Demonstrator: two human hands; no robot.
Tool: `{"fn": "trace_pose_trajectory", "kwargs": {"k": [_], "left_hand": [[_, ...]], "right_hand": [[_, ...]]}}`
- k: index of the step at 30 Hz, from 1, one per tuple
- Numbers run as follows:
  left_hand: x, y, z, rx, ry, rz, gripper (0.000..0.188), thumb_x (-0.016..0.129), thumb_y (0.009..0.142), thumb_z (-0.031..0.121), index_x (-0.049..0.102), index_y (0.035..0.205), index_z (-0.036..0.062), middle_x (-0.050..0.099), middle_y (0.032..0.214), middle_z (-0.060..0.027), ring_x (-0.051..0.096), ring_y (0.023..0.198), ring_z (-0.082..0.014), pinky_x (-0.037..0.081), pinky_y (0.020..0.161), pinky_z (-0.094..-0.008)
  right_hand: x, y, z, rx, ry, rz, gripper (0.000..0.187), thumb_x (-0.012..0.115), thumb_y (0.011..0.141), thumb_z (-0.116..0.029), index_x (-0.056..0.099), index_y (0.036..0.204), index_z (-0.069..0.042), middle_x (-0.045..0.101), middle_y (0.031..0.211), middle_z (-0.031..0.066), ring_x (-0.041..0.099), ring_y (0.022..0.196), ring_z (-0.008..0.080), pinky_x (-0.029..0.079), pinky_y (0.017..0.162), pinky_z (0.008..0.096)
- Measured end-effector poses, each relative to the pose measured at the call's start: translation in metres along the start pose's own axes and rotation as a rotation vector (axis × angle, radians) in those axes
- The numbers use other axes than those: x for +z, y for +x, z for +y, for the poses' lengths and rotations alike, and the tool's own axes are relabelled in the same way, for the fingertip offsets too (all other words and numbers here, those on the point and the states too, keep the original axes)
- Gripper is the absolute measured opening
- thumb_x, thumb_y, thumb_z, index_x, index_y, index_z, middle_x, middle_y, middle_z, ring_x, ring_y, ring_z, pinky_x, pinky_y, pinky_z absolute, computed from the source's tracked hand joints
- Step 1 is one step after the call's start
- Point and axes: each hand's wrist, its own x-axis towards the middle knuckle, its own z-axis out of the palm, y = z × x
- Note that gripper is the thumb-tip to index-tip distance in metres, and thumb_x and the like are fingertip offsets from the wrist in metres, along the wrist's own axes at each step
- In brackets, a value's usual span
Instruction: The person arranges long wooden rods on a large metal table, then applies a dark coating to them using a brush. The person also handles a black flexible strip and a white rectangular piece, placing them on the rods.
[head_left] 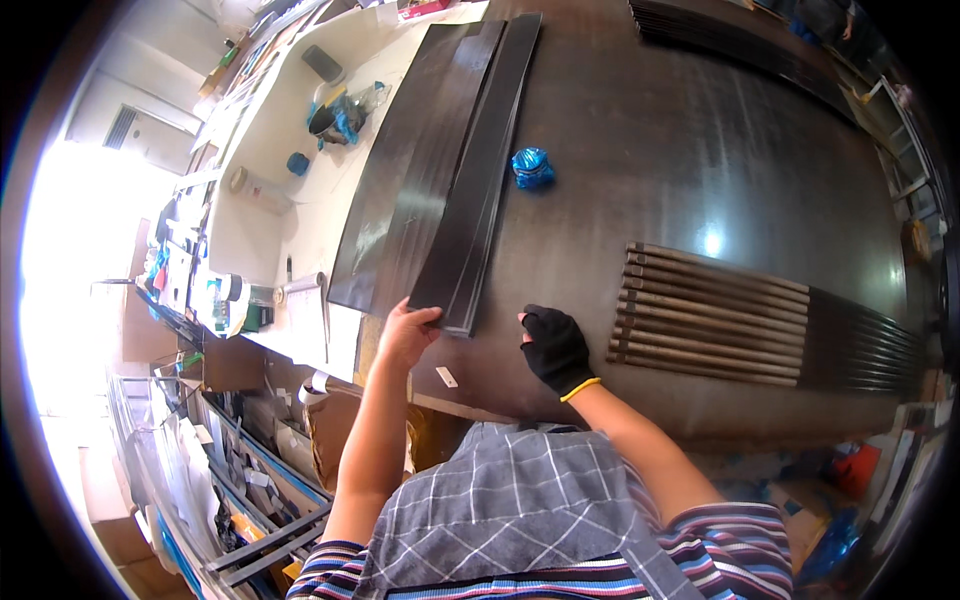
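A stack of long dark strips point(480, 190) lies lengthwise on the table, its ends fanned slightly apart. My bare left hand point(406, 335) pinches the near corner of the top strip, thumb laid over it. To the right of that end, my right hand point(555, 348) hovers over the table in a black fingerless glove with a yellow cuff. Its fingers are curled in, and whatever they may hold is hidden. A wider dark sheet point(410, 160) lies to the left of the strips. Just below the left hand is a small white tag point(446, 377).
On the dark table point(620, 150) sits a blue plastic-wrapped roll point(532, 168). Several ribbed brown-and-black strips point(710, 315) lie at right; more dark strips point(740, 55) are at far right. A white side surface point(310, 200) holds a notepad point(303, 315). Boxes and racks stand lower left.
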Motion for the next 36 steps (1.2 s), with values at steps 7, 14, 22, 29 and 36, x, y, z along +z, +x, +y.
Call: {"fn": "trace_pose_trajectory", "kwargs": {"k": [7,14,22,29,36], "left_hand": [[0.038,-0.009,-0.031,0.298,1.235,0.458,0.104,0.084,0.060,0.045,0.033,0.141,0.0049,0.044,0.135,-0.0194,0.044,0.124,-0.0378,0.039,0.103,-0.0471],[0.043,-0.008,-0.023,0.299,1.325,0.340,0.115,0.084,0.061,0.040,0.017,0.149,0.0099,0.044,0.136,-0.0185,0.046,0.123,-0.0363,0.040,0.103,-0.0465],[0.036,0.001,-0.021,0.407,1.291,0.318,0.119,0.087,0.059,0.029,0.012,0.150,0.0133,0.046,0.131,-0.0202,0.052,0.117,-0.0377,0.046,0.097,-0.0448],[0.041,0.004,-0.008,0.389,1.339,0.306,0.124,0.089,0.056,0.024,0.009,0.151,0.0139,0.050,0.126,-0.0221,0.054,0.114,-0.0389,0.046,0.096,-0.0452],[-0.009,0.045,-0.005,0.219,0.530,0.033,0.064,0.080,0.066,0.007,0.053,0.123,-0.0028,0.064,0.109,-0.0151,0.065,0.096,-0.0254,0.052,0.085,-0.0376]], "right_hand": [[-0.003,0.000,0.002,-0.003,-0.017,0.014,0.020,0.061,0.078,-0.009,0.062,0.097,-0.003,0.063,0.102,0.0152,0.060,0.094,0.0337,0.050,0.082,0.0419],[-0.003,0.002,0.000,-0.008,0.003,0.003,0.018,0.061,0.078,-0.009,0.062,0.094,-0.003,0.063,0.097,0.0156,0.060,0.089,0.0336,0.051,0.079,0.0411],[-0.004,0.004,0.000,-0.005,0.038,0.022,0.014,0.061,0.077,-0.008,0.061,0.090,-0.002,0.062,0.092,0.0151,0.061,0.085,0.0336,0.051,0.075,0.0412],[-0.002,0.002,0.003,-0.024,0.034,0.049,0.014,0.060,0.078,-0.008,0.061,0.090,-0.002,0.062,0.092,0.0160,0.061,0.085,0.0337,0.051,0.076,0.0413],[-0.001,0.002,0.001,-0.014,0.022,0.016,0.017,0.061,0.077,-0.008,0.062,0.093,-0.003,0.063,0.095,0.0160,0.061,0.088,0.0337,0.051,0.078,0.0410]]}}
